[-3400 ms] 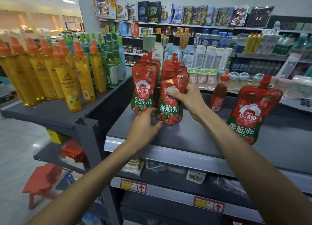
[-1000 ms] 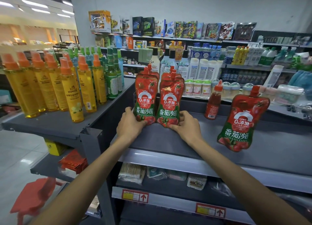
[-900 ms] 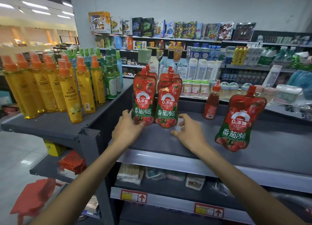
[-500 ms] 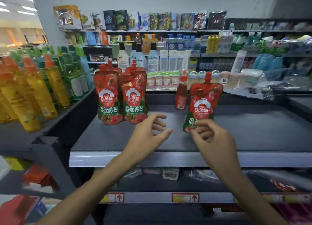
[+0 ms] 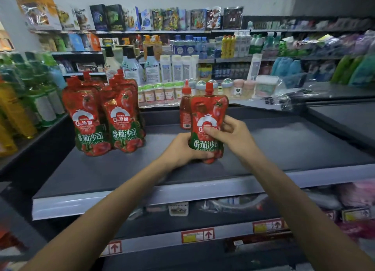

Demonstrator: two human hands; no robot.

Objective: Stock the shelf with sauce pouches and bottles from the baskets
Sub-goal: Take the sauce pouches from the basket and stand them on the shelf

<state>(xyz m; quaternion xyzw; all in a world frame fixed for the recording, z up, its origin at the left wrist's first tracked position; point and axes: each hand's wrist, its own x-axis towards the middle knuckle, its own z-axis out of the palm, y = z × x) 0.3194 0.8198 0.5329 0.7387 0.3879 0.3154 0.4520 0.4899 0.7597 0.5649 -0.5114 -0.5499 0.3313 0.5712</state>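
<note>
A red tomato sauce pouch [image 5: 209, 110] with a red cap stands upright in the middle of the grey shelf [image 5: 284, 144]. My left hand [image 5: 180, 148] grips its bottom left corner. My right hand [image 5: 229, 132] holds its right side, thumb across the front label. Two rows of the same pouches [image 5: 105, 116] stand at the shelf's left end. A small red sauce bottle [image 5: 185, 108] stands just behind the held pouch. No baskets are in view.
Green and yellow bottles [image 5: 24, 100] fill the neighbouring shelf on the left. Small jars [image 5: 162, 93] and white bottles stand beyond the shelf's back edge. The shelf's front lip [image 5: 142, 197] is light grey, with lower shelves and price tags beneath.
Both hands left the two pouch rows at the left and moved right to the single pouch. They now hold it, and the view has shifted right.
</note>
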